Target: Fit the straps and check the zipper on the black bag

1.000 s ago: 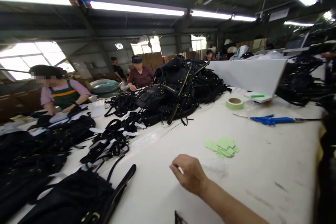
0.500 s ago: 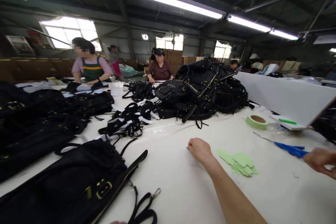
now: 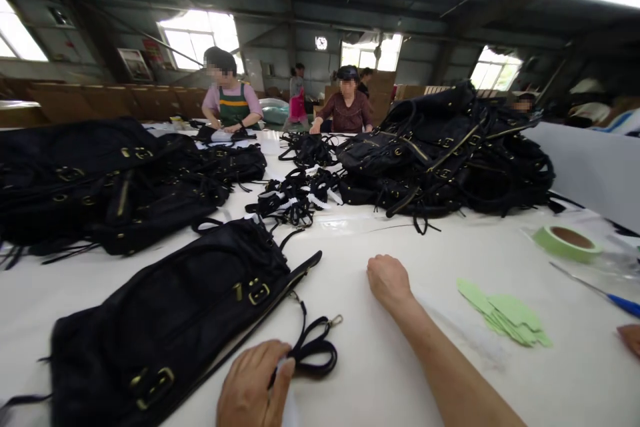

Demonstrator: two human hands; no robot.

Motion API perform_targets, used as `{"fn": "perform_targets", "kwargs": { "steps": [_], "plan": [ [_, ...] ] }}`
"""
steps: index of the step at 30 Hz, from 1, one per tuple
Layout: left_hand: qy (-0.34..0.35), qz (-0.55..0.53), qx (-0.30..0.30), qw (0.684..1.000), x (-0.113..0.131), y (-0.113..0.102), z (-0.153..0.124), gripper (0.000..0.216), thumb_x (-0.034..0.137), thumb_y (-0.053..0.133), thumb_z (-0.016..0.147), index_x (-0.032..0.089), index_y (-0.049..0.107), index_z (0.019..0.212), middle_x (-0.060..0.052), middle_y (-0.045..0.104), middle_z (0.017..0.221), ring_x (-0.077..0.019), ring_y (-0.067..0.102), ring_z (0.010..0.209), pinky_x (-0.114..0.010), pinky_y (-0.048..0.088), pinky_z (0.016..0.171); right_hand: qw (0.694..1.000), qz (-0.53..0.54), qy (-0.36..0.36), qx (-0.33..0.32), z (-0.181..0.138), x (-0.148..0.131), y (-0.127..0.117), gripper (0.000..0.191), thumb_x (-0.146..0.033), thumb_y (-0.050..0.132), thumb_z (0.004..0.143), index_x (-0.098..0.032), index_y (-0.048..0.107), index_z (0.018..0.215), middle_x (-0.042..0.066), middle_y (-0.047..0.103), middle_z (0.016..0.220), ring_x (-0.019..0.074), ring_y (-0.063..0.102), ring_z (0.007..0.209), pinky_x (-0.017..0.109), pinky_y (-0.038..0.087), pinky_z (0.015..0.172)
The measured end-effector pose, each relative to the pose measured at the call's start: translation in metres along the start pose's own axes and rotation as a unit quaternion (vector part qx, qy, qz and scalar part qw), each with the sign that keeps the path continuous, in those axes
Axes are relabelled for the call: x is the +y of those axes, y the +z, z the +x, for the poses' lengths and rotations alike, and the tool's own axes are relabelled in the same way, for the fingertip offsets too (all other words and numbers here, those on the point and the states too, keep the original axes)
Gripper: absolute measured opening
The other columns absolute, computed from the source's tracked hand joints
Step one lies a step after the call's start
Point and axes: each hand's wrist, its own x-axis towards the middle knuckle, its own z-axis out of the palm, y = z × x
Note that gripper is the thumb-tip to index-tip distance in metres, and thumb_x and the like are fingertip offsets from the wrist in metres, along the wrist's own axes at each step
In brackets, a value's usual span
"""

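Observation:
My left hand is closed on one end of a folded black strap, its thumb pressed against it. The strap's loops and metal clip stick out to the right. Beside that hand a black bag with gold buckles lies flat on the table. My right hand is closed above the white tabletop, right of the bag. Its fingers curl under, so whatever they may hold is hidden.
Light green paper pieces, a tape roll and blue-handled scissors lie right, near another person's hand. Heaps of black bags and straps stand farther back. Two people work across the table.
The view has swung left, so things sit farther right. My left hand has come up from the bottom edge and grips the strap. My right hand stays closed.

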Motion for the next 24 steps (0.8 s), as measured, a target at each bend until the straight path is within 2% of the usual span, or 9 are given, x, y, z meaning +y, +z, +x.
{"fn": "perform_targets", "kwargs": {
  "steps": [2, 5, 7, 10, 14, 17, 20, 22, 24],
  "plan": [
    [-0.097, -0.083, 0.034, 0.991, 0.004, -0.003, -0.001, 0.023, 0.037, 0.044, 0.094, 0.025, 0.063, 0.1, 0.0, 0.069, 0.099, -0.0162, 0.064, 0.095, -0.026, 0.049, 0.085, 1.0, 0.008, -0.002, -0.005, 0.002, 0.001, 0.005, 0.015, -0.014, 0.051, 0.092, -0.01, 0.065, 0.086, 0.009, 0.065, 0.091, 0.0218, 0.06, 0.092, 0.038, 0.045, 0.085],
    [-0.219, -0.161, 0.12, 0.955, 0.003, -0.008, -0.001, 0.031, 0.042, 0.041, 0.094, 0.022, 0.065, 0.09, -0.002, 0.067, 0.094, -0.0169, 0.062, 0.092, -0.025, 0.049, 0.084, 0.999, 0.046, 0.005, 0.004, 0.004, 0.006, 0.011, 0.011, -0.015, 0.055, 0.091, -0.01, 0.062, 0.085, 0.006, 0.063, 0.089, 0.0201, 0.059, 0.09, 0.039, 0.045, 0.086],
    [-0.254, -0.157, 0.154, 0.942, 0.001, -0.011, 0.002, 0.034, 0.046, 0.044, 0.091, 0.021, 0.065, 0.087, -0.003, 0.066, 0.09, -0.018, 0.061, 0.088, -0.027, 0.048, 0.083, 0.995, 0.091, 0.009, 0.025, 0.005, 0.009, 0.01, 0.012, -0.013, 0.053, 0.091, -0.01, 0.06, 0.082, 0.007, 0.063, 0.087, 0.0205, 0.058, 0.089, 0.038, 0.044, 0.085],
    [-0.239, -0.129, 0.157, 0.95, 0.0, -0.017, 0.006, 0.031, 0.049, 0.051, 0.086, 0.021, 0.065, 0.088, -0.004, 0.065, 0.092, -0.0198, 0.06, 0.09, -0.029, 0.046, 0.087, 0.979, 0.188, 0.009, 0.085, 0.003, 0.012, -0.005, 0.014, -0.01, 0.044, 0.092, -0.011, 0.056, 0.084, 0.012, 0.062, 0.089, 0.0231, 0.056, 0.089, 0.036, 0.04, 0.081],
    [-0.206, -0.11, 0.063, 0.97, 0.016, -0.023, 0.012, 0.024, 0.045, 0.054, 0.084, 0.025, 0.064, 0.092, -0.002, 0.065, 0.097, -0.02, 0.06, 0.093, -0.029, 0.044, 0.089, 0.919, 0.362, 0.004, 0.158, -0.006, 0.013, -0.04, 0.011, -0.018, 0.035, 0.095, -0.017, 0.046, 0.094, 0.006, 0.061, 0.081, 0.0196, 0.055, 0.073, 0.032, 0.037, 0.069],
    [-0.201, -0.094, -0.047, 0.974, 0.036, -0.022, 0.024, 0.027, 0.048, 0.049, 0.086, 0.027, 0.063, 0.092, -0.001, 0.064, 0.099, -0.0204, 0.059, 0.097, -0.03, 0.043, 0.09, 0.851, 0.502, -0.029, 0.154, -0.015, 0.013, -0.062, 0.01, -0.025, 0.035, 0.094, -0.021, 0.041, 0.088, -0.002, 0.055, 0.069, 0.015, 0.051, 0.063, 0.028, 0.038, 0.063],
    [-0.234, -0.022, -0.19, 0.953, 0.047, -0.016, 0.047, 0.033, 0.05, 0.039, 0.087, 0.027, 0.061, 0.095, -0.003, 0.065, 0.102, -0.0221, 0.059, 0.099, -0.033, 0.042, 0.086, 0.776, 0.623, -0.051, 0.086, -0.021, 0.012, -0.074, 0.016, -0.034, 0.037, 0.091, -0.021, 0.041, 0.082, -0.004, 0.049, 0.064, 0.0111, 0.042, 0.051, 0.023, 0.035, 0.048],
    [-0.273, 0.028, -0.219, 0.936, 0.045, -0.009, 0.068, 0.033, 0.048, 0.038, 0.086, 0.027, 0.06, 0.098, -0.005, 0.065, 0.104, -0.026, 0.06, 0.097, -0.037, 0.042, 0.079, 0.727, 0.684, -0.061, 0.024, -0.023, 0.008, -0.078, 0.018, -0.038, 0.041, 0.088, -0.021, 0.043, 0.084, -0.005, 0.048, 0.064, 0.0088, 0.037, 0.046, 0.02, 0.031, 0.04],
    [-0.299, 0.054, -0.212, 0.929, 0.039, 0.002, 0.087, 0.03, 0.048, 0.042, 0.084, 0.025, 0.06, 0.091, -0.008, 0.067, 0.095, -0.0309, 0.061, 0.089, -0.04, 0.039, 0.073, 0.686, 0.723, -0.071, -0.034, -0.026, -0.002, -0.077, 0.019, -0.037, 0.045, 0.084, -0.018, 0.049, 0.085, -0.004, 0.049, 0.065, 0.0074, 0.037, 0.045, 0.019, 0.033, 0.038]
  ]
}}
